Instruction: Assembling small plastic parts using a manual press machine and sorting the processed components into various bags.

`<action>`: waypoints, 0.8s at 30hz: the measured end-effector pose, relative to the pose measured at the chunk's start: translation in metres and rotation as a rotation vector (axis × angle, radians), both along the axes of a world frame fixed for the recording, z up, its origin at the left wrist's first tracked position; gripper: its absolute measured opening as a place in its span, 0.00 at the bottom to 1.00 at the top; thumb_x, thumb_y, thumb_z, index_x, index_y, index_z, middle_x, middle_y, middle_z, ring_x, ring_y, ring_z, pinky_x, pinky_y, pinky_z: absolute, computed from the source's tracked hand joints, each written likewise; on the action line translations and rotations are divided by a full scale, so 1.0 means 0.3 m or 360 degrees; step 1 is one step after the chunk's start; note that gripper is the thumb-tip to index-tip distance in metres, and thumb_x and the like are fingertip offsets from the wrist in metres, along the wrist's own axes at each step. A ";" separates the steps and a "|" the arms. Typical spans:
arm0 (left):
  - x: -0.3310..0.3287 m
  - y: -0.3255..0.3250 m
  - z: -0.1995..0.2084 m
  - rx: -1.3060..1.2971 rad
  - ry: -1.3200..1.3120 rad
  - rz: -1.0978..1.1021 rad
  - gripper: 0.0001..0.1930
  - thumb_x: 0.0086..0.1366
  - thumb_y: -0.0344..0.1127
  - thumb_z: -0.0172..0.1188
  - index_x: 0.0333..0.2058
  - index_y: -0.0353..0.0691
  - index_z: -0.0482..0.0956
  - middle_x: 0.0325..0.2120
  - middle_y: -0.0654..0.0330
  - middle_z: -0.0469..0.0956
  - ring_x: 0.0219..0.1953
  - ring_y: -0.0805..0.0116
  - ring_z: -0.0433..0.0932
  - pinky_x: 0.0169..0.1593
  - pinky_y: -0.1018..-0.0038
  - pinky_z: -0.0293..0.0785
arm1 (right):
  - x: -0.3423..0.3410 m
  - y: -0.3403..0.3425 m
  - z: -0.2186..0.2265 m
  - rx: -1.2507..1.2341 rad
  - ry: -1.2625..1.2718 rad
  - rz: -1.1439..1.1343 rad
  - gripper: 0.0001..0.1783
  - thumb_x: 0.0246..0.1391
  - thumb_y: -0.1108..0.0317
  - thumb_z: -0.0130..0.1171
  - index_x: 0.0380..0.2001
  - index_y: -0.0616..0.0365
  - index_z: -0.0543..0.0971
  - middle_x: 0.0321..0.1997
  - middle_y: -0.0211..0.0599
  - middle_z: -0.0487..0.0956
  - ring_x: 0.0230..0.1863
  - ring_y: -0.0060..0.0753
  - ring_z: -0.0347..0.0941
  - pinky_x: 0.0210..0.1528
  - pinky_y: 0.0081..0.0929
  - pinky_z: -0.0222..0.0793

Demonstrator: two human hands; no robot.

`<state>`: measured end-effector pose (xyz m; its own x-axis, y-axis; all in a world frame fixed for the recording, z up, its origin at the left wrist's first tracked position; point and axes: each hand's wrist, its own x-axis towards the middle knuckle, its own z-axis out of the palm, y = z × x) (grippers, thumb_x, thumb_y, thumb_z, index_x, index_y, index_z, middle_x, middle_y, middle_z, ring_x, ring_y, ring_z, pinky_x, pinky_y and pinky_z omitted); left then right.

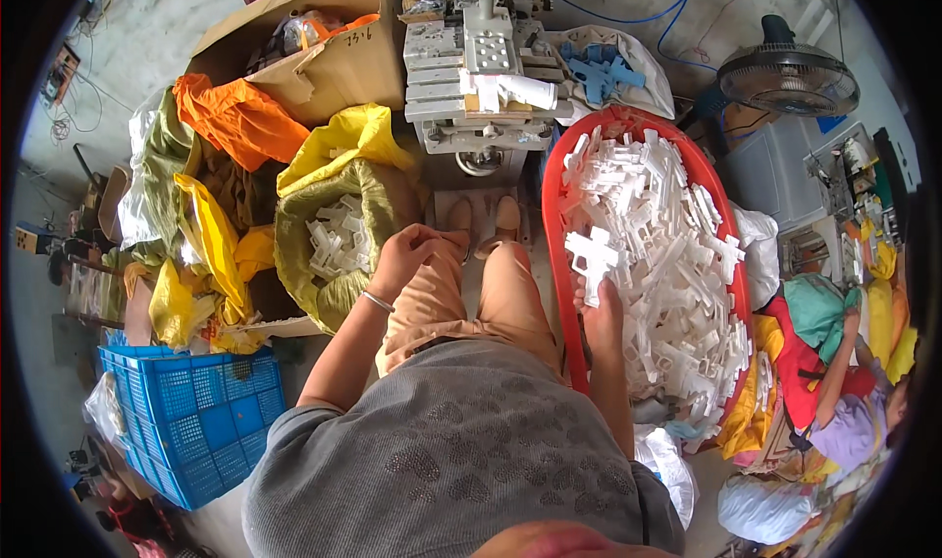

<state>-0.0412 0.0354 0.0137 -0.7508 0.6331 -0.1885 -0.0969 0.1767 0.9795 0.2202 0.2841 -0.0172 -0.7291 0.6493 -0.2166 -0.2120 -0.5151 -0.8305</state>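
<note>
While the right hand (602, 315) closes its thumb and fingers on the lower end of a white pistol-shaped plastic piece (593, 256), most of that piece projects beyond the fingertips, away from the person's body. It is held over the left part of a red tub (557, 283), in front of a heap of similar white pieces (667, 254). The left hand (404, 261) is near the left knee, its fingers partly curled; I cannot tell whether it has hold of anything, as its palm is turned out of sight. Just beyond it stands an olive-green sack (294, 254) with more white pieces inside, their lower layers hidden. The gripped end is partly covered by the right hand. In the tub, overlapping pieces are hard to separate, and the upper edge cuts off the grey machine (442, 62).
</note>
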 end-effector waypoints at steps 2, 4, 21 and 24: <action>0.041 0.039 0.119 0.0068 0.0094 -0.0147 0.07 0.60 0.26 0.55 0.37 0.33 0.75 0.29 0.63 0.76 0.33 0.77 0.73 0.37 0.82 0.71 | 0.031 -0.008 0.006 0.0085 -0.0172 0.0005 0.19 0.62 0.60 0.43 0.50 0.61 0.67 0.40 0.35 0.75 0.33 0.21 0.70 0.36 0.22 0.67; 0.086 0.085 0.248 0.0180 0.0330 -0.0529 0.08 0.61 0.27 0.54 0.39 0.33 0.74 0.33 0.61 0.76 0.39 0.74 0.74 0.43 0.79 0.71 | 0.102 0.016 0.006 0.0183 -0.0285 0.0176 0.20 0.62 0.59 0.42 0.51 0.60 0.67 0.40 0.34 0.74 0.33 0.21 0.70 0.36 0.23 0.68; 0.808 0.453 0.549 0.1717 -0.0076 -0.2891 0.11 0.62 0.38 0.55 0.30 0.34 0.72 0.26 0.53 0.73 0.32 0.56 0.73 0.36 0.65 0.67 | 0.366 0.073 0.250 0.0284 -0.0827 0.0117 0.24 0.61 0.61 0.44 0.56 0.65 0.61 0.43 0.41 0.75 0.36 0.27 0.72 0.39 0.29 0.71; 0.671 0.489 0.605 0.1516 -0.0158 -0.2729 0.13 0.66 0.39 0.49 0.29 0.33 0.68 0.21 0.55 0.73 0.26 0.58 0.74 0.30 0.67 0.67 | 0.412 0.042 0.358 0.0149 -0.0801 -0.0049 0.21 0.61 0.61 0.44 0.53 0.63 0.65 0.41 0.38 0.76 0.34 0.25 0.72 0.38 0.26 0.70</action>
